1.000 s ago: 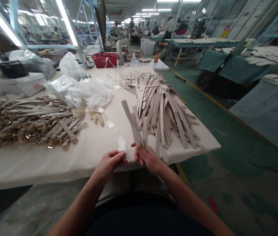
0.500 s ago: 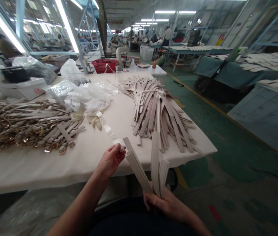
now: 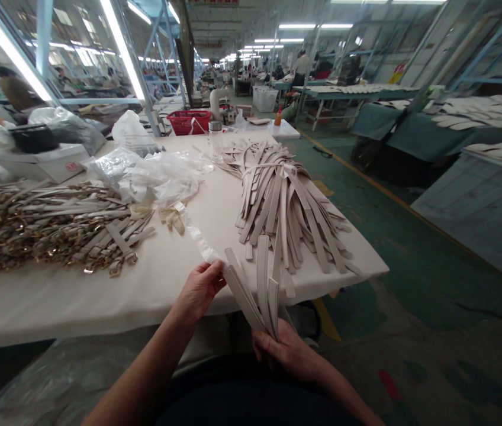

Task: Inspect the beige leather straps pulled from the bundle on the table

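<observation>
My left hand (image 3: 202, 288) is closed at the table's front edge, pinching the near end of a white strip (image 3: 201, 242) that runs back over the cloth. Several light grey-beige straps (image 3: 244, 296) stand up fanned out from my right hand (image 3: 280, 349), whose fingers are wrapped round their lower ends. The leftmost strap tips are just beside my left fingertips. Behind my right hand lies a large tied bundle of similar straps (image 3: 273, 195), spread toward the table's right corner. At left is a pile of straps with gold-coloured buckles (image 3: 47, 236).
Clear plastic bags (image 3: 157, 174) and a pale glove (image 3: 171, 220) lie mid-table (image 3: 113, 307). Farther back are a white box (image 3: 62, 163), a glass jar (image 3: 215, 139), a red basket (image 3: 189, 122) and an orange bottle (image 3: 278, 117). People are in the background.
The straps in my right hand have shifted left, closer to my left hand. The white strip now shows stretched out behind my left fingers.
</observation>
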Action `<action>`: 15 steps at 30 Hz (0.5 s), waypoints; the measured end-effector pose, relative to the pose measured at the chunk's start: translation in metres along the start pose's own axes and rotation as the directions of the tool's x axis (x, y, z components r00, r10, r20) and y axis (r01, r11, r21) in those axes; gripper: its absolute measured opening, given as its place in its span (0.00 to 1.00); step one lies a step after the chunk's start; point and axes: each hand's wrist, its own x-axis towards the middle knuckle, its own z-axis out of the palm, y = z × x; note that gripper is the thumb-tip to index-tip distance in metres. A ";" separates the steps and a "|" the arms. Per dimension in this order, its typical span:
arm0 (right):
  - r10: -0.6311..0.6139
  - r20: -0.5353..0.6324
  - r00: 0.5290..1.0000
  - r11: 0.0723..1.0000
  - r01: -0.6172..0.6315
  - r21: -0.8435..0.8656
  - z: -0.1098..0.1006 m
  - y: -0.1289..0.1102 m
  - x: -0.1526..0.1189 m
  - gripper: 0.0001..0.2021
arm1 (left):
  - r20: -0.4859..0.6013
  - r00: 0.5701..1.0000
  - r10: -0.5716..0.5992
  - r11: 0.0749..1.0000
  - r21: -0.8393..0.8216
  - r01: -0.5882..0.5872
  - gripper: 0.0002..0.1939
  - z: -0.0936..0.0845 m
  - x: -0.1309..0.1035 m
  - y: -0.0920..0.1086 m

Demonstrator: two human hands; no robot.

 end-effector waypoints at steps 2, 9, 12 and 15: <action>0.005 -0.006 1.000 1.000 -0.005 0.011 0.001 0.000 0.001 0.25 | 0.000 1.000 -0.001 1.000 0.008 0.001 0.21 -0.001 -0.001 0.000; 0.008 -0.053 0.999 0.999 -0.007 0.035 0.004 -0.002 0.000 0.26 | -0.076 0.997 -0.021 0.999 -0.031 0.019 0.18 -0.002 -0.006 0.001; 0.005 -0.034 0.999 0.999 -0.004 0.038 0.003 0.001 -0.001 0.27 | -0.110 0.993 -0.046 0.997 -0.070 0.038 0.17 -0.003 -0.007 -0.001; 0.023 -0.019 1.000 0.998 -0.022 0.052 0.003 0.005 -0.001 0.27 | -0.116 0.993 -0.020 0.997 -0.075 0.011 0.16 -0.004 -0.007 -0.003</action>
